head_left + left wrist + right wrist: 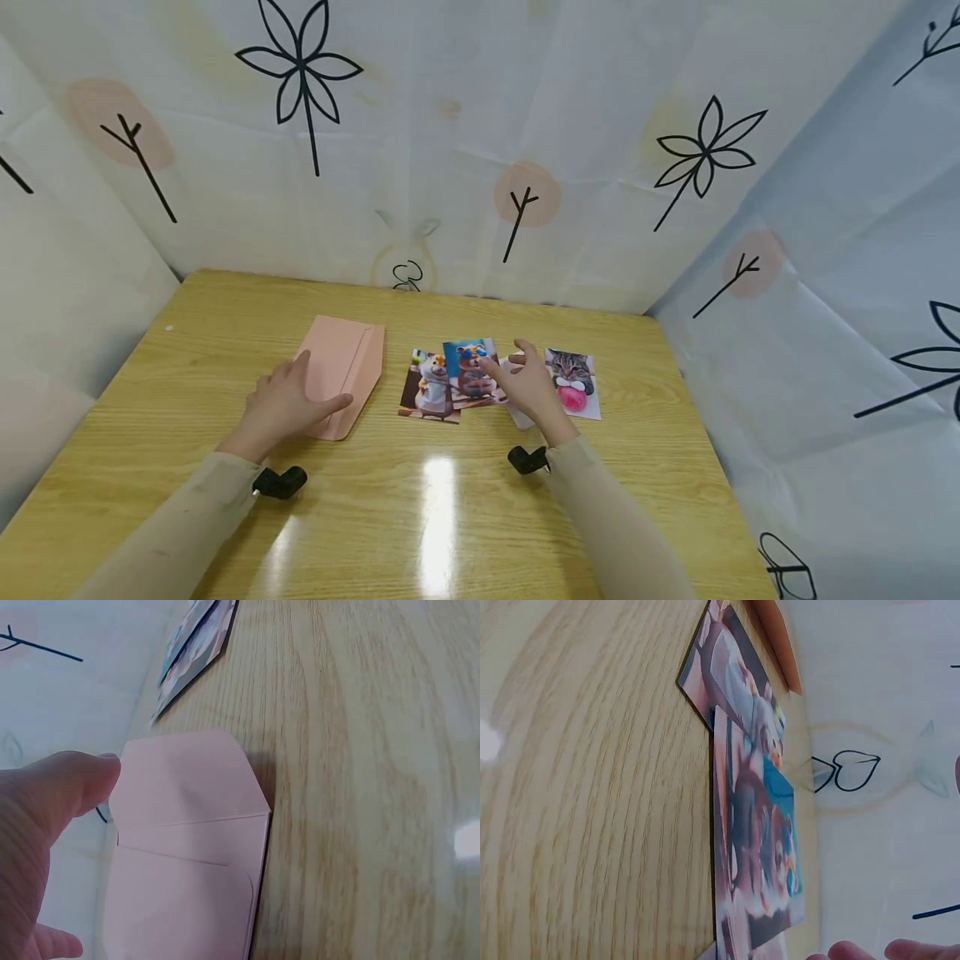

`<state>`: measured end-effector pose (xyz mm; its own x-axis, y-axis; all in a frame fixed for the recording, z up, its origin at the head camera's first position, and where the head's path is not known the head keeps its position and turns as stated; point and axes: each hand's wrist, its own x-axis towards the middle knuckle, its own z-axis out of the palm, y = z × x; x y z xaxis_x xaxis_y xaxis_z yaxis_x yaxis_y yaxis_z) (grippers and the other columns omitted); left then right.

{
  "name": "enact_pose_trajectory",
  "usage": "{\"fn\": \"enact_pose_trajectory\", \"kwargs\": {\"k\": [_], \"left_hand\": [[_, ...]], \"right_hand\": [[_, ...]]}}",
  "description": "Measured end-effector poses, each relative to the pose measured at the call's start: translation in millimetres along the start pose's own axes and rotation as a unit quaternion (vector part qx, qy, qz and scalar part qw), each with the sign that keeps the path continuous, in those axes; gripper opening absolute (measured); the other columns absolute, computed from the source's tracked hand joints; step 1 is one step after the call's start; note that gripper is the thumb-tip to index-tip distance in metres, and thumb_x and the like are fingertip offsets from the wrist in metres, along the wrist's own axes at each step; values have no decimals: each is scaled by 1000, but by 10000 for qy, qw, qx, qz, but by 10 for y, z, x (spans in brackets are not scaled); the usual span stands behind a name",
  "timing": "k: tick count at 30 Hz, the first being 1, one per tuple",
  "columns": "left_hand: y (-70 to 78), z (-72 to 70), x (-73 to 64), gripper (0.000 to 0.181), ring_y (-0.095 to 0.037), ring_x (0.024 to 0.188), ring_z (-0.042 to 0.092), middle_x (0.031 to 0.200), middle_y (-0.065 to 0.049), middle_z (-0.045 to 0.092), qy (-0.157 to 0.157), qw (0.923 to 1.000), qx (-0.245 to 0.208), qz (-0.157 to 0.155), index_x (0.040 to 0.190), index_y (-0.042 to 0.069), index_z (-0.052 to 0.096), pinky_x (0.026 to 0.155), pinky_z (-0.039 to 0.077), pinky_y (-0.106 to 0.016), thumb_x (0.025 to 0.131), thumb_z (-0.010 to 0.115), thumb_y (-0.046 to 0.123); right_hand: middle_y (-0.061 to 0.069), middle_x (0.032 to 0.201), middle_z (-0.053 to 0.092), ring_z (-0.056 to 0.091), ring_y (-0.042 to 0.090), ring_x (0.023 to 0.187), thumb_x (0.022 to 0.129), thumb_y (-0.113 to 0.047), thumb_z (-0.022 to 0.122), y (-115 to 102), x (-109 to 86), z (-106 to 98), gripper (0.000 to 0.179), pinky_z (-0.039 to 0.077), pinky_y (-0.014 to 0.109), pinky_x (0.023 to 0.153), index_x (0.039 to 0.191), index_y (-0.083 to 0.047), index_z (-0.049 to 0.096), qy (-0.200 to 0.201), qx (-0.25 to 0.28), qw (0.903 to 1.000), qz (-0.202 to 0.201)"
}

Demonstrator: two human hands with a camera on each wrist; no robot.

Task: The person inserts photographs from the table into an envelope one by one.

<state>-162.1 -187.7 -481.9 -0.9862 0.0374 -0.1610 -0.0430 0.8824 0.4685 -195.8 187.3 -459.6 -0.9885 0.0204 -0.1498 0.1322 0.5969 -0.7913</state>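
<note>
My left hand (283,407) is over the left edge of a pink envelope (337,354), its thumb and fingers spread apart. In the left wrist view the envelope's flap (187,776) is unfolded, with the thumb beside it. My right hand (534,390) hovers at a row of picture cards, fingers loosely bent; whether it touches one cannot be told. Left of it lie a card of a white animal (433,387) and, overlapping that, a card of a brown animal in blue glasses (472,383). A pale card (519,417) is partly hidden under the hand. The cat card (576,375) lies to the right.
Everything lies on a light wooden table (360,517). White cloth (450,125) with printed plants hangs behind the table and at its sides. A small dark wrist camera (281,482) sits on the left sleeve cuff, another (528,460) on the right.
</note>
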Motion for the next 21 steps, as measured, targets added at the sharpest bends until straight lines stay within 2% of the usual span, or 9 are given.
{"fn": "enact_pose_trajectory", "kwargs": {"k": [4, 7, 11, 16, 21], "left_hand": [[-11, 26, 20, 127, -64, 119, 25, 140, -41, 24, -2, 9999, 39, -106, 151, -5, 9, 87, 24, -74, 70, 60, 79], [-5, 46, 34, 127, -64, 116, 27, 135, -44, 26, 62, 9999, 61, -148, 149, -8, 7, 85, 26, -72, 71, 64, 74], [3, 81, 51, 127, -62, 111, 30, 130, -46, 30, 197, 9997, 77, -157, 148, -11, 7, 83, 27, -69, 71, 69, 69], [0, 113, 69, 129, -62, 110, 30, 128, -46, 31, 293, 9994, 129, -158, 147, -12, 7, 83, 28, -69, 69, 73, 66], [-27, 124, 81, 130, -63, 111, 29, 128, -46, 30, 261, 9991, 230, -249, 146, -13, 8, 84, 27, -70, 67, 74, 66]], "right_hand": [[13, 134, 49, 53, 27, 116, 77, -65, 67, 41, 76, 61, 97, 47, 48, 87, 151, -16, 28, 35, 250, 9996, 148], [13, 129, 51, 55, 27, 110, 77, -61, 70, 61, 116, 121, 97, 49, 46, 83, 149, -11, 30, 117, 362, 9989, 270], [11, 125, 53, 56, 26, 104, 74, -63, 72, 93, 153, 194, 97, 50, 43, 79, 147, -10, 35, 170, 197, 9988, 409], [11, 125, 54, 56, 26, 107, 71, -62, 75, 147, 203, 245, 97, 49, 45, 84, 144, -10, 38, 216, -2, 9983, 547], [14, 130, 52, 54, 29, 114, 72, -54, 79, 167, 240, 273, 98, 48, 46, 88, 145, -6, 36, 179, 101, 9981, 586]]}}
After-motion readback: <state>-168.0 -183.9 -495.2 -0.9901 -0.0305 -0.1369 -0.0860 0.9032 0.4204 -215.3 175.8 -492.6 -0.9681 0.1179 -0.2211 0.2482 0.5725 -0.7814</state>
